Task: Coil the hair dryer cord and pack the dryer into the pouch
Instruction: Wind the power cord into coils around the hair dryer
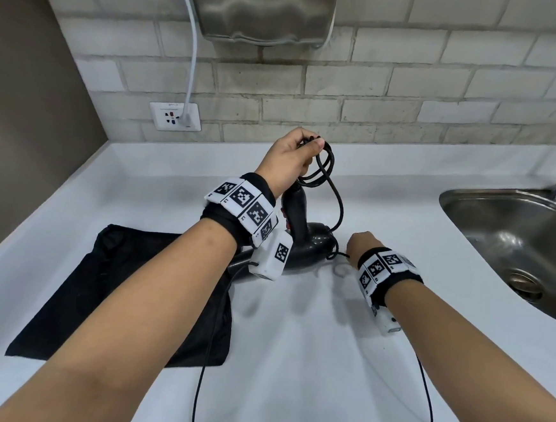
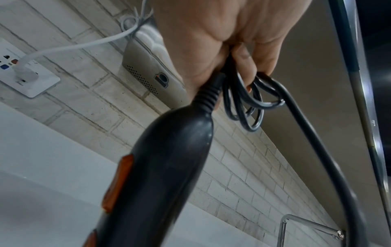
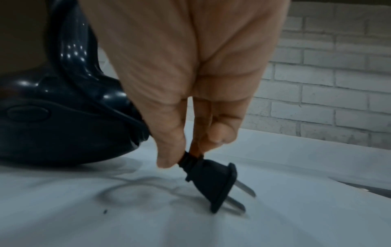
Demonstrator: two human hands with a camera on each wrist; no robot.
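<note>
Seen from above on a white counter (image 1: 292, 345): a black hair dryer (image 1: 304, 243) lying with its body on the surface, handle tilted upward. Just above the handle, left hand (image 1: 290, 160) raised, fingers curled tight around several loops of the black cord (image 1: 323, 167), gathered where it leaves the handle; one longer strand drooping down to the right, back toward the dryer body. From the left wrist view, an orange switch (image 2: 118, 182) along the handle. Right hand (image 1: 362, 247) low, just beside the dryer's rear end, thumb and fingers pinching the cord right behind the black plug (image 3: 211, 182), prongs angled down, close above the counter or touching it. Black pouch (image 1: 123, 298) flat on the counter to the left, partly under the left forearm. Steel sink (image 1: 513, 242) at far right. White wall socket (image 1: 174, 116) on the brick wall behind.
</note>
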